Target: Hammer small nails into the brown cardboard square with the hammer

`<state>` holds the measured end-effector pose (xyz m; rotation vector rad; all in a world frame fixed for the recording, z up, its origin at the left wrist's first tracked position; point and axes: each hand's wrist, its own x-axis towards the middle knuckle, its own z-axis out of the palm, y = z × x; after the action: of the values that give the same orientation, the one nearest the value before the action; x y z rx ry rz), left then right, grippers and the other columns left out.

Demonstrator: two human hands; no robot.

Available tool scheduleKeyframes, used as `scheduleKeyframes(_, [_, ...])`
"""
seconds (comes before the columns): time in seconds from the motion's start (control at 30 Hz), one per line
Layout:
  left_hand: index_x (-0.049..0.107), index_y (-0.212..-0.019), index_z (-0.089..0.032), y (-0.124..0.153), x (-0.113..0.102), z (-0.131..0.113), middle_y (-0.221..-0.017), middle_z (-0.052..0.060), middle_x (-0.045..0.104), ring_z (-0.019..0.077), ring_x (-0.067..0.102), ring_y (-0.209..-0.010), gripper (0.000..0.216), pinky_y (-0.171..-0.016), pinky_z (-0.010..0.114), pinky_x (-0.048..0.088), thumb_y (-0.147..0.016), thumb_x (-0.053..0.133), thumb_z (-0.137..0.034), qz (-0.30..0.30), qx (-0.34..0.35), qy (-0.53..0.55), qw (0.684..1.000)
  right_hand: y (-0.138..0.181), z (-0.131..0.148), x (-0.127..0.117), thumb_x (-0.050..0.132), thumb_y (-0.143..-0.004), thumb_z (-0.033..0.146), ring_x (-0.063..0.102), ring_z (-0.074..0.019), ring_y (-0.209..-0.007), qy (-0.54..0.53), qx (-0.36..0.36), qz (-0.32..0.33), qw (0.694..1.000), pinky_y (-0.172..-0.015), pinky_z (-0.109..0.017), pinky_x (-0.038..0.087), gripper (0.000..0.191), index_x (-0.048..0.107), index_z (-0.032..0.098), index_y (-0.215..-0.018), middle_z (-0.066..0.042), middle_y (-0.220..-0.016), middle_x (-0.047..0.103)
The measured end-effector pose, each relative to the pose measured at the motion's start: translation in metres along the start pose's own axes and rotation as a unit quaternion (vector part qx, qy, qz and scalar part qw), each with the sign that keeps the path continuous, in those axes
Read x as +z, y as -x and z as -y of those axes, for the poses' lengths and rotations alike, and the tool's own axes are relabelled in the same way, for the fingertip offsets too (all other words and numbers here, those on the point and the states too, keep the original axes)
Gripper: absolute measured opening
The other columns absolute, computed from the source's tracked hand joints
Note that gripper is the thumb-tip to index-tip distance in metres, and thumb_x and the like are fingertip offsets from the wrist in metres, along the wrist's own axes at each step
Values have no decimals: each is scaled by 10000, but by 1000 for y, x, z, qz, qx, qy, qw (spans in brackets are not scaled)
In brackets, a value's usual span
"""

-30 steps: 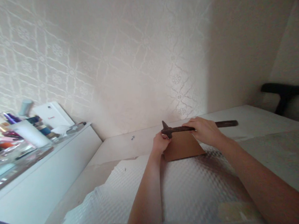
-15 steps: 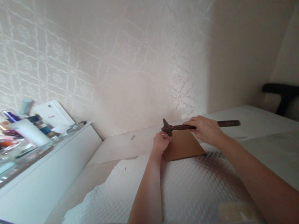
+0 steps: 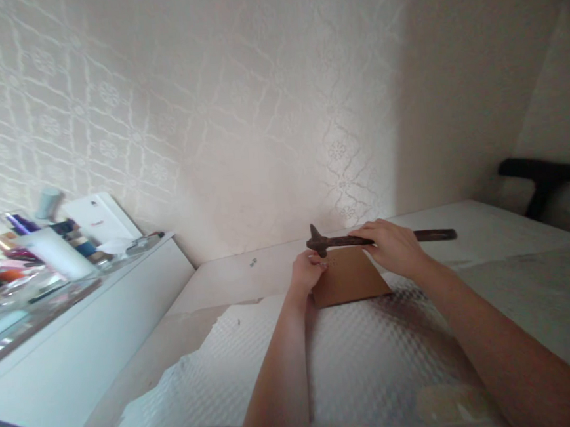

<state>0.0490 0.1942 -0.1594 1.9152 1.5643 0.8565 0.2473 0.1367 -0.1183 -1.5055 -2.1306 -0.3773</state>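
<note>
My right hand (image 3: pixel 395 245) is wrapped round the dark handle of a hammer (image 3: pixel 339 241), held level with its head to the left. Beneath the hammer lies a flat brown board (image 3: pixel 349 279) with several tiny marks or nail heads near its upper left part. My left hand (image 3: pixel 307 271) rests at the board's left edge, close under the hammer head. Its fingers are pinched together, partly hidden by the hammer head, and what they hold is too small to make out.
A white quilted sheet (image 3: pixel 203 374) covers part of the white table (image 3: pixel 468 225). Small metal bits (image 3: pixel 253 263) lie near the wall. At left, a white cabinet (image 3: pixel 101 333) carries bottles and a white box (image 3: pixel 98 218). A black armrest (image 3: pixel 548 170) stands at right.
Almost nothing differs. The hammer and my right hand have shifted very slightly; my left hand stays at the board.
</note>
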Motion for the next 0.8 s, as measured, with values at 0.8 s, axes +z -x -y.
scheduleKeyframes(0.8, [564,-1117,-164,16,-30,-9,-1153,141,583,290,524,-1086,706,-920,338,400,-475,830,-283,101,-6,-32,994,1,-7,0,479,-829,180,589,-214,-878,15,68,6,998,-614,-289,400,330,575,250,-1137,-20,-1078,616])
